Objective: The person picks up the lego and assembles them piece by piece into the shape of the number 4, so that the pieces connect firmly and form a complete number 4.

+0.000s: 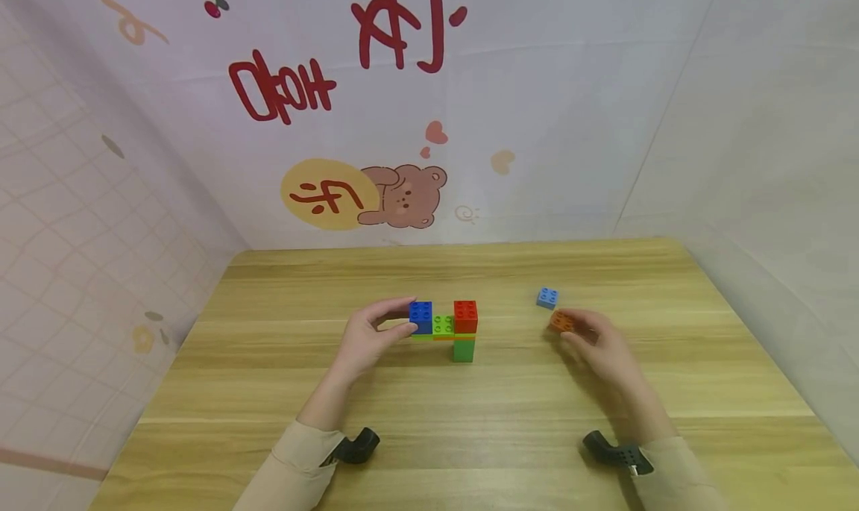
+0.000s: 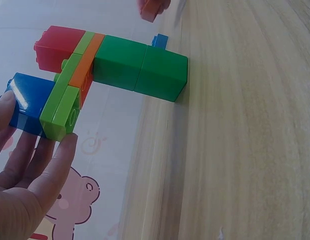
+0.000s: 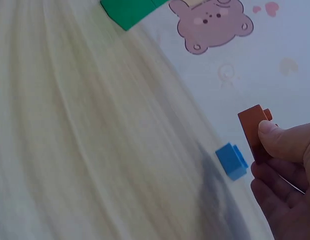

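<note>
My left hand (image 1: 365, 339) grips the dark blue brick (image 1: 420, 317) at the left end of a brick build, thumb on its near side. In the left wrist view, a fingertip reaches the lime green brick (image 2: 69, 112) under it. Two stacked green bricks (image 2: 139, 65) form the pillar, standing on the table. Above them come a thin orange brick (image 2: 84, 75), a thin lime layer and a red brick (image 1: 465, 317) on top. Off to the right, my right hand (image 1: 600, 347) pinches an orange brick (image 3: 253, 129) between thumb and fingers, raised over the table.
A light blue brick (image 1: 547, 298) lies on the wooden table (image 1: 429, 421) just beyond the orange one. Behind the table hangs a white cloth (image 1: 557, 123) with a printed bear and red lettering. More pale cloth borders both sides. Black wrist devices (image 1: 357, 447) sit at both sleeves.
</note>
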{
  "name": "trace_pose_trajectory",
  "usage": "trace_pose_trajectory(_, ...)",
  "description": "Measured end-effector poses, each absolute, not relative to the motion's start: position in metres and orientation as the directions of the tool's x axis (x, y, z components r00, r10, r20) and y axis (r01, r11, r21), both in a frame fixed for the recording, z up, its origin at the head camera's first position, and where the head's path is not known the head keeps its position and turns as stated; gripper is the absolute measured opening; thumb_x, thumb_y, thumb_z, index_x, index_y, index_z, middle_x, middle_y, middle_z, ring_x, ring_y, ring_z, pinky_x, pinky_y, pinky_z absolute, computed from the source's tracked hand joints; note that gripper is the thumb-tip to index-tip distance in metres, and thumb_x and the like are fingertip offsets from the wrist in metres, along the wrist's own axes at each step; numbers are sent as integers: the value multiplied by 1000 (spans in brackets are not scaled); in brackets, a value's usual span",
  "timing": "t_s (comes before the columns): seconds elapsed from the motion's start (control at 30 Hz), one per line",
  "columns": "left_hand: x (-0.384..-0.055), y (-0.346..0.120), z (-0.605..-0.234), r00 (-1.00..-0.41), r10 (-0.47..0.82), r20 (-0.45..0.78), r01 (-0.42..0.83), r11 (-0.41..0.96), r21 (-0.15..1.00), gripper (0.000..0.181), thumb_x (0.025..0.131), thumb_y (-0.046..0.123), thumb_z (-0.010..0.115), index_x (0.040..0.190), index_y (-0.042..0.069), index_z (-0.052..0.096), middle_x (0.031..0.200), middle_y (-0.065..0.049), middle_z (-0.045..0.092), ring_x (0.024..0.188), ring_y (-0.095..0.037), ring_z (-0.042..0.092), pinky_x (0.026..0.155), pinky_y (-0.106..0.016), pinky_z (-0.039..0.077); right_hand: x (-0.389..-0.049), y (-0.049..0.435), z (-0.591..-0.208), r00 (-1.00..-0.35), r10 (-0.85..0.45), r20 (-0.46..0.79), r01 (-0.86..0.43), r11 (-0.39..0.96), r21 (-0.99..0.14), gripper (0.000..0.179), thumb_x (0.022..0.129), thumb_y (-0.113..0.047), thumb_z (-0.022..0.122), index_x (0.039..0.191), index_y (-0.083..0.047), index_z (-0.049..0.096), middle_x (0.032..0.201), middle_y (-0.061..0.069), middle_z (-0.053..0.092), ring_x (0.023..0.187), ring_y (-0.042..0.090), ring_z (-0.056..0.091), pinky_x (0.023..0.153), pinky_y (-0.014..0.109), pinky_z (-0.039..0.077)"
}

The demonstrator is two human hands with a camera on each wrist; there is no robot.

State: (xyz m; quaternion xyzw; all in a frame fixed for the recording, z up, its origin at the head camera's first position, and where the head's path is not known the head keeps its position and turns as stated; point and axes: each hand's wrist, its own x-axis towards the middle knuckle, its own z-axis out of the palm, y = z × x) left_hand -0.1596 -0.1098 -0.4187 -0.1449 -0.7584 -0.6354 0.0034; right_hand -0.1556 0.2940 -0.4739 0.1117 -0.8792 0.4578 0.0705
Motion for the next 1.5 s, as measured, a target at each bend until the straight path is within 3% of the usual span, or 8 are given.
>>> trace_pose_trajectory(0.17, -159, -110, -419, -958, 216, 191, 226, 151, 962, 38, 88, 10, 76, 125, 8, 69, 119, -11, 68, 110, -27, 62, 84, -28, 56, -156, 282, -472, -951, -167, 261, -310, 527, -792, 40, 93, -2, 67, 131, 3, 59, 126, 23, 58, 114, 37, 55, 96, 18, 45)
trace_pose_trajectory(0.47, -158, -110, -421, -953, 219, 209, 248, 170, 954, 39, 87, 10, 77, 126, 7, 69, 118, -10, 69, 110, -26, 63, 89, -30, 54, -156, 263, -470, -914, -240, 327, -404, 475, -782, 42, 91, 3, 68, 131, 4, 59, 123, 22, 60, 112, 31, 58, 96, 24, 48)
trace_pose_trajectory(0.7, -159, -110, -421, -952, 223, 210, 248, 161, 955, 39, 88, 10, 77, 125, 8, 69, 118, -11, 69, 110, -26, 63, 89, -31, 54, -157, 248, -459, -882, -288, 374, -467, 416, -780, 40, 91, 4, 68, 130, 3, 61, 123, 19, 61, 112, 23, 59, 97, 18, 46)
trace_pose_trajectory(0.97, -158, -110, -420, -952, 224, 209, 247, 159, 956, 38, 88, 11, 76, 126, 8, 69, 119, -10, 69, 109, -26, 62, 87, -28, 54, -154, 231, -436, -851, -330, 408, -520, 432, -736, 42, 91, 2, 68, 132, -1, 60, 122, 12, 64, 110, 23, 60, 95, 36, 51)
trace_pose_trajectory(1.2, -158, -110, -419, -951, 222, 215, 252, 154, 955, 38, 88, 10, 76, 125, 8, 69, 118, -11, 69, 110, -26, 62, 87, -29, 55, -152, 215, -416, -802, -353, 481, -595, 417, -687, 44, 89, 4, 70, 132, -5, 62, 117, 6, 64, 106, 21, 61, 94, 24, 50)
trace_pose_trajectory(1.5, -158, -109, -418, -951, 222, 213, 247, 140, 959, 41, 87, 8, 76, 126, 1, 67, 118, -12, 69, 109, -27, 62, 86, -28, 55, -150, 200, -401, -767, -367, 527, -641, 380, -667, 45, 88, 5, 70, 131, -3, 62, 122, 10, 63, 108, 24, 62, 93, 30, 53)
